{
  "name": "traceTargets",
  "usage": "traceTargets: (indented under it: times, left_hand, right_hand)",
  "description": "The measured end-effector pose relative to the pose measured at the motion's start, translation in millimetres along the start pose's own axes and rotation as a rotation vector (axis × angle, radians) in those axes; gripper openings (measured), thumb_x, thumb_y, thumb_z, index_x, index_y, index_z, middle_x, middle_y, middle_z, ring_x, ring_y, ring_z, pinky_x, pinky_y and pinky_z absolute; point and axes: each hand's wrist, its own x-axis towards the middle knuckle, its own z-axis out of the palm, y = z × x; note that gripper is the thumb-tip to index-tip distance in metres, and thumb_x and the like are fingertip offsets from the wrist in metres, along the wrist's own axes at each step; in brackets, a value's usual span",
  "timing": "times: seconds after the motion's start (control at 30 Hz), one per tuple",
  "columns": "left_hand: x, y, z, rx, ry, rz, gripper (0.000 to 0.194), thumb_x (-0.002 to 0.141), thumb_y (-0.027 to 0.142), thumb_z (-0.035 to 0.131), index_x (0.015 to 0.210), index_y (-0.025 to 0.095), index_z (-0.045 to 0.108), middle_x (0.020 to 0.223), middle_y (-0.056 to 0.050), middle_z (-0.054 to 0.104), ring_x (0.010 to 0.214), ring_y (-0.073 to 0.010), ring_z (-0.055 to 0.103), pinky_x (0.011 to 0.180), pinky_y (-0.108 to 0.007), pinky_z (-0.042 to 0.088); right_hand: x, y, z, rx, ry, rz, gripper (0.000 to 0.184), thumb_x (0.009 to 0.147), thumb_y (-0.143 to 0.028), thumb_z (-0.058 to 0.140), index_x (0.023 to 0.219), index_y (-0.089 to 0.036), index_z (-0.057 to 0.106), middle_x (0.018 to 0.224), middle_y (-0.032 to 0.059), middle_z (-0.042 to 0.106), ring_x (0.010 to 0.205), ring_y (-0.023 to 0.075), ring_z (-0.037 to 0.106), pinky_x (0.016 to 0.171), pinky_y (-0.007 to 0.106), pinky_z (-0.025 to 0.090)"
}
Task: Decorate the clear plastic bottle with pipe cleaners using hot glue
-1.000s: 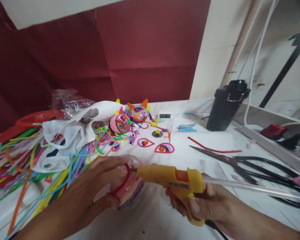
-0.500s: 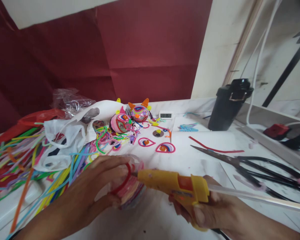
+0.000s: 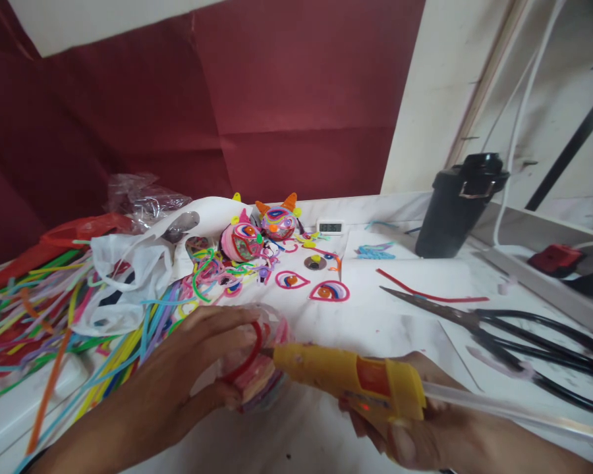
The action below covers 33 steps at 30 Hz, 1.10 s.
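Observation:
My left hand (image 3: 192, 368) is closed round a clear rounded piece (image 3: 264, 382) partly covered in pink, peach and purple pipe cleaner rows. A red pipe cleaner (image 3: 251, 359) curves along its side by my fingertips. In my right hand (image 3: 415, 421) is a yellow hot glue gun (image 3: 346, 378), a clear glue stick (image 3: 504, 408) jutting from its back. The gun's nozzle points left and is at the red strip; whether it touches cannot be made out. Just beyond lie two eye shapes (image 3: 330, 291) with pink outlines and orange centres.
Two finished horned balls (image 3: 242, 240) stand behind, near a small digital clock (image 3: 330, 228). Loose pipe cleaners (image 3: 34, 309) and a white plastic bag (image 3: 128, 270) spread leftward. On the right are black-handled scissors (image 3: 474, 322), a red pipe cleaner strip (image 3: 425, 295) and a black bottle (image 3: 457, 210).
The glue gun has shifted slightly down and right, its nozzle still at the red strip. My left hand keeps its hold, and the view has turned a little.

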Motion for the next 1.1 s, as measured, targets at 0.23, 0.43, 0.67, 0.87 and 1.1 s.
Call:
traceTargets:
  times: [0.23,0.43,0.67,0.87,1.1]
  left_hand:
    - [-1,0,-0.1,0.017,-0.004,0.010,0.052,0.094,0.022,0.057,0.142,0.033,0.037,0.145,-0.007,0.049,0.135,-0.0250,0.044,0.107,-0.041,0.046]
    - [0,1,-0.8,0.030,0.001,-0.008,0.050,0.093,0.023,0.058,0.139,0.033,0.041,0.143,-0.006,0.053,0.132,-0.0250,0.049,0.105,-0.040,0.048]
    - [-1,-1,0.8,0.033,-0.009,0.013,0.053,0.093,0.025,0.058,0.141,0.035,0.038,0.146,-0.004,0.051,0.135,-0.0252,0.046,0.108,-0.042,0.045]
    - [0,1,-1.0,0.057,-0.030,0.009,0.051,0.095,0.027,0.055,0.142,0.037,0.037,0.147,-0.002,0.049,0.135,-0.0261,0.046,0.109,-0.043,0.045]
    - [0,-1,-1.5,0.088,-0.060,-0.010,0.052,0.094,0.030,0.057,0.142,0.038,0.040,0.148,-0.002,0.049,0.135,-0.0270,0.047,0.107,-0.043,0.048]
  right_hand:
    - [-1,6,2,0.024,-0.006,0.020,0.047,0.068,-0.056,0.079,0.089,-0.014,0.072,0.073,0.0023,0.059,0.065,0.0136,0.055,0.057,0.025,0.046]
    - [0,12,2,-0.014,0.019,-0.001,0.048,0.065,-0.056,0.080,0.090,-0.014,0.073,0.077,0.0038,0.061,0.068,0.0154,0.056,0.058,0.026,0.046]
    - [-8,-18,14,-0.046,0.098,-0.080,0.050,0.068,-0.060,0.076,0.088,-0.014,0.072,0.080,0.0066,0.061,0.072,0.0183,0.055,0.063,0.032,0.049]
    - [-15,-35,23,-0.051,0.137,-0.110,0.048,0.069,-0.060,0.076,0.084,-0.014,0.073,0.078,0.0057,0.059,0.074,0.0182,0.054,0.070,0.033,0.049]
    - [-10,-26,18,-0.038,0.103,-0.081,0.047,0.069,-0.059,0.077,0.085,-0.015,0.073,0.080,0.0057,0.060,0.073,0.0176,0.055,0.066,0.032,0.049]
